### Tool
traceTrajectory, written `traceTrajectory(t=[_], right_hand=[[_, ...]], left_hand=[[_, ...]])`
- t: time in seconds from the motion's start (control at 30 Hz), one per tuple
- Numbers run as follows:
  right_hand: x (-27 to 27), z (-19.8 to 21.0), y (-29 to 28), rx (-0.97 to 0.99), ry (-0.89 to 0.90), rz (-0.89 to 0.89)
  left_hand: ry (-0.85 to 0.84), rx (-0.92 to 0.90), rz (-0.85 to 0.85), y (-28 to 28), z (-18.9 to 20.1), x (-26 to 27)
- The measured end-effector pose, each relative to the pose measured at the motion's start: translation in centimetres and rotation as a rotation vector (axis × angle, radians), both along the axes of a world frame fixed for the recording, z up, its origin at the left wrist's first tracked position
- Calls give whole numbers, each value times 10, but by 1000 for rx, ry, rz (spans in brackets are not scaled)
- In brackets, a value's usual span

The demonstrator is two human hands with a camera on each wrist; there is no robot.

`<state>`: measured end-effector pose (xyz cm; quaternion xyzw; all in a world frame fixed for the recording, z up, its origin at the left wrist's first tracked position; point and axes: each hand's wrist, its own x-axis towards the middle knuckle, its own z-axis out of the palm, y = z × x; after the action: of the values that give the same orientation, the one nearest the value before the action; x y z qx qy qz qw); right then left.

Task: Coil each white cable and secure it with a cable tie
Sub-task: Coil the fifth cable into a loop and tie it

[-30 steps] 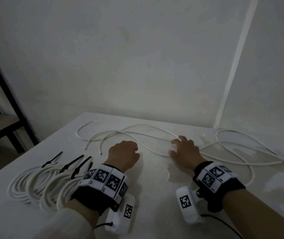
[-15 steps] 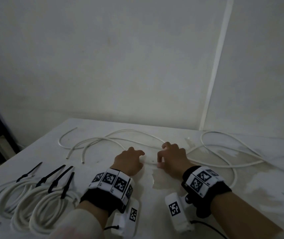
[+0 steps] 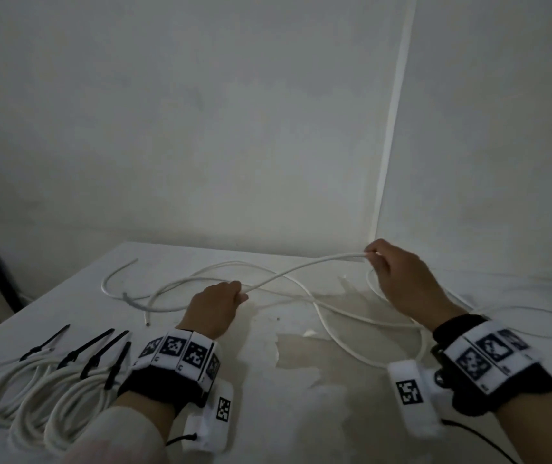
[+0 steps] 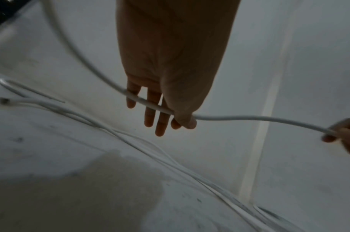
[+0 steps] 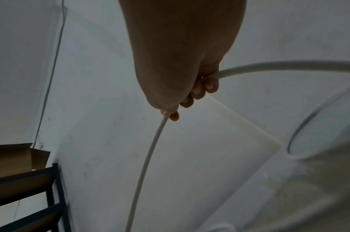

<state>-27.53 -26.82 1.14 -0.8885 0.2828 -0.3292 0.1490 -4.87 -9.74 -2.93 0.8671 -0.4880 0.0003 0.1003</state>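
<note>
Coils [image 3: 27, 390] of white cable already bound with black cable ties [image 3: 94, 349] lie at the near left of the table [image 3: 301, 413], just left of the left wrist. Beyond them, loose cable trails across the far left of the tabletop, and two cut ends lie there, one curling away and one pointing toward the person.

The left hand [image 3: 216, 308] is low over the table's middle. From the wrist view its fingers are almost straight with the thumb pressing the white cable [image 3: 301, 267] against them, so it pinches the strand rather than fists it. From that pinch the lifted span runs up and to the right, its long axis nearly left to right and tilted upward, into the right hand [image 3: 398, 279], which is raised near the wall corner with fingers curled round the cable. Past the right hand the strand bends down and back onto the table, where more loose loops sprawl to the right.

The slack to be gathered probably lies on both sides, so whichever hand feeds a loop must draw it toward the other; the left hand is nearer the free ends.

The only markings are black-and-white square code patterns on the wrist bands [image 3: 181, 349]; no readable brand or writing shows.
</note>
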Motion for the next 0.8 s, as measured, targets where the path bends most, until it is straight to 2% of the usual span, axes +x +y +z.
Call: traceTrajectory(t=[0.1, 0.23, 0.43, 0.53, 0.67, 0.8], right_hand=[[-31, 10, -13, -25, -68, -76], [-59, 13, -26, -21, -19, -89], [-71, 16, -19, -12, -15, -98], [-72, 19, -12, -77, -16, -112], [-72, 21, -11, -130, -30, -169], [-67, 11, 2, -185, -3, -158]], left_hand=[[54, -95, 33, 11, 7, 2], [148, -271, 61, 20, 18, 4], [269, -478, 81, 15, 35, -14], [434, -671, 106, 14, 44, -21], [674, -856, 24, 19, 59, -33], [768, -1007, -97, 23, 77, -57]])
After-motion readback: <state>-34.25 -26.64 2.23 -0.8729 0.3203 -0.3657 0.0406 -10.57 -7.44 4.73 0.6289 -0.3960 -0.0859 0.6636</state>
